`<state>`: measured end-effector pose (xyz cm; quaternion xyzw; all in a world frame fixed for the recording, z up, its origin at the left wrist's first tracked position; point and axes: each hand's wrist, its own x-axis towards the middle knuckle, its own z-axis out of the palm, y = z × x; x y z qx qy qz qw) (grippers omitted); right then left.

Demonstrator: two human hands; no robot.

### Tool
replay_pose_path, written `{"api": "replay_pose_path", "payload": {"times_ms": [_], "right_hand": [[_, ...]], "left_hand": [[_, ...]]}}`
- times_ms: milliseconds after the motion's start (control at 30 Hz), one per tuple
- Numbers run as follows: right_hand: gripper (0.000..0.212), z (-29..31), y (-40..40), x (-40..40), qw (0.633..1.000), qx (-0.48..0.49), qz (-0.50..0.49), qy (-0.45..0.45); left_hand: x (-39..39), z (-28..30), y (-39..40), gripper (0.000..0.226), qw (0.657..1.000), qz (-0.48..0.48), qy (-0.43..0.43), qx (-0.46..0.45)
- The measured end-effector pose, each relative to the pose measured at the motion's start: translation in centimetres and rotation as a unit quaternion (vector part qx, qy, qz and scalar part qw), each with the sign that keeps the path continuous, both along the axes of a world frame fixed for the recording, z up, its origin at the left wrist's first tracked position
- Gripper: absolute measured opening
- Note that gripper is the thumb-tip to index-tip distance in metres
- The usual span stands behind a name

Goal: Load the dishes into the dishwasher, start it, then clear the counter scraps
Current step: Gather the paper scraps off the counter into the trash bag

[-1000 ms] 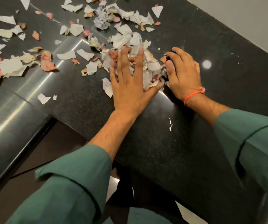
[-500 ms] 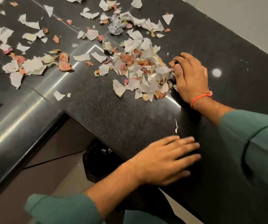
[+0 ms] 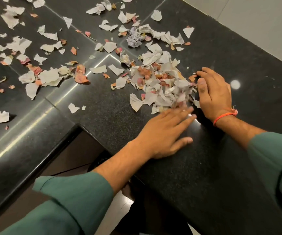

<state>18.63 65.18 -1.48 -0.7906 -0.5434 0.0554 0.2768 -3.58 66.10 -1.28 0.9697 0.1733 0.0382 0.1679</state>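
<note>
A black polished stone counter (image 3: 213, 167) fills the view, L-shaped, with white and pink torn paper scraps (image 3: 48, 77) strewn widely across its far and left parts. A denser heap of scraps (image 3: 160, 85) lies near the counter's inner corner. The right hand (image 3: 213, 94) rests cupped against the heap's right edge, fingers loosely bent, gripping nothing. The left hand (image 3: 164, 134) lies flat on the stone, fingers straight, tips blurred at the heap's near edge. No container is visible.

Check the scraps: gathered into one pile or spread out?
Mostly spread. One heap sits between the left hand and right hand; many scraps lie loose across the counter.
</note>
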Motion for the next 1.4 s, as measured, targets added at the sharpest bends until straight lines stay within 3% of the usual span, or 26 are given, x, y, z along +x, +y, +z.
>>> {"api": "replay_pose_path", "payload": {"times_ms": [167, 400, 467, 567, 633, 767, 933, 1033, 1167, 1300, 1400], "right_hand": [[0.056, 0.1, 0.2, -0.2, 1.000, -0.009, 0.006, -0.011], [0.054, 0.2, 0.2, -0.3, 0.999, -0.017, 0.014, -0.031], [0.054, 0.3, 0.2, -0.4, 0.999, -0.022, 0.017, -0.035], [0.055, 0.5, 0.3, -0.5, 0.999, -0.028, 0.024, -0.036], [0.056, 0.6, 0.3, -0.6, 0.998, -0.034, 0.025, -0.039], [0.058, 0.8, 0.3, -0.7, 0.998, -0.042, 0.025, -0.043], [0.060, 0.9, 0.2, -0.5, 0.997, -0.051, 0.023, -0.052], [0.061, 1.1, 0.1, -0.5, 0.997, -0.055, 0.020, -0.054], [0.061, 1.2, -0.1, -0.7, 0.997, -0.060, 0.018, -0.053], [0.065, 1.3, -0.1, -0.9, 0.995, -0.075, 0.028, -0.064], [0.075, 1.0, -0.1, -1.1, 0.992, -0.074, 0.081, -0.064]], "left_hand": [[1.0, 0.3, -0.1, 0.070, 0.992, 0.127, 0.009, 0.019], [-1.9, 1.3, -1.6, 0.056, 0.990, 0.096, -0.095, 0.028], [-3.5, 1.3, -1.9, 0.065, 0.977, 0.189, -0.090, 0.037], [-5.1, 1.0, -0.4, 0.095, 0.918, 0.395, -0.030, 0.000], [-5.3, 0.7, 0.9, 0.104, 0.891, 0.454, -0.010, -0.019], [-3.6, 0.2, 3.3, 0.100, 0.899, 0.436, 0.039, -0.003], [-1.8, 0.2, 6.2, 0.099, 0.910, 0.412, 0.030, -0.026], [-2.2, 0.4, 6.3, 0.096, 0.913, 0.404, -0.038, -0.033], [-2.6, 0.5, 6.1, 0.091, 0.873, 0.455, -0.154, -0.083], [-1.2, 0.4, 7.0, 0.095, 0.857, 0.499, -0.090, -0.098], [-0.4, -0.1, 7.9, 0.095, 0.869, 0.488, -0.053, -0.065]]}}
